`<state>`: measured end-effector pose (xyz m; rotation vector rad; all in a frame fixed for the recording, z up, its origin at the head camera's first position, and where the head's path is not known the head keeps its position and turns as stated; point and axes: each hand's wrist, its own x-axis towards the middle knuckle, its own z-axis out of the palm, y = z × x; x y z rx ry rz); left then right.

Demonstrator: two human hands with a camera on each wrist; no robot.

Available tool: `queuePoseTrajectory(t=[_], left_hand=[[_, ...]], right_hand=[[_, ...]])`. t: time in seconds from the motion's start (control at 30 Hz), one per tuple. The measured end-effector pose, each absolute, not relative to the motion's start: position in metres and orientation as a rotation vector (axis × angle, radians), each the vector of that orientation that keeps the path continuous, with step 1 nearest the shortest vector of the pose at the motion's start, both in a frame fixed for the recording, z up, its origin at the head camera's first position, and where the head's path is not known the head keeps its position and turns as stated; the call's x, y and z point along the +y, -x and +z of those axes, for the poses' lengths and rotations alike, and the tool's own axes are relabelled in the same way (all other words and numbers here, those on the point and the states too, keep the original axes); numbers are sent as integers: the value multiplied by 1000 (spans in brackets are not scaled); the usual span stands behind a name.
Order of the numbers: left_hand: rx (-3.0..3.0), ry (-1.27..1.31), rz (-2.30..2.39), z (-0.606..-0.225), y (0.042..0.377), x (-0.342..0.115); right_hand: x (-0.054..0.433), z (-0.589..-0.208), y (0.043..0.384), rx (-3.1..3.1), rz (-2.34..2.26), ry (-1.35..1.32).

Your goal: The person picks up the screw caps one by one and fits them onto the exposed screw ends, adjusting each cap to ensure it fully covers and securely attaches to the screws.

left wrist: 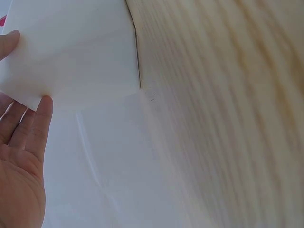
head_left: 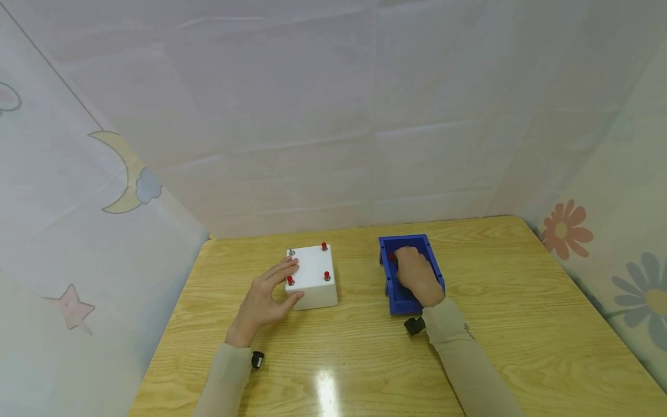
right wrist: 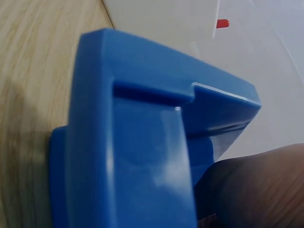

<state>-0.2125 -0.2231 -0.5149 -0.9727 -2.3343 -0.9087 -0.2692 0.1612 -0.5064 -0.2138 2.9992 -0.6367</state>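
A white box (head_left: 312, 266) stands on the table, with red-capped metal fittings at three top corners and a bare metal fitting (head_left: 291, 251) at the far left one. My left hand (head_left: 263, 298) holds the box by its left side, thumb at the front face and fingers over the left edge. In the left wrist view, fingertips (left wrist: 45, 107) touch the white box (left wrist: 80, 57). My right hand (head_left: 418, 275) reaches down into a blue bin (head_left: 403, 308); its fingertips are hidden. Beside its knuckles, a red piece (head_left: 391, 256) shows inside the bin.
The wooden table (head_left: 359, 359) carries the box at left and the bin to its right, with a gap between them. A pale sheet (head_left: 292, 145) hangs behind the table, and printed sheets flank both sides. Black straps (head_left: 414, 325) are at the wrists.
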Motion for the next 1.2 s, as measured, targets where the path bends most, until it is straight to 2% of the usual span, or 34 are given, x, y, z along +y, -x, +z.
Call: queuePoseTrajectory(t=[1.2], left_hand=[[-2320, 977, -888, -516, 214, -223]], right_hand=[[167, -470, 254, 3116, -951, 467]])
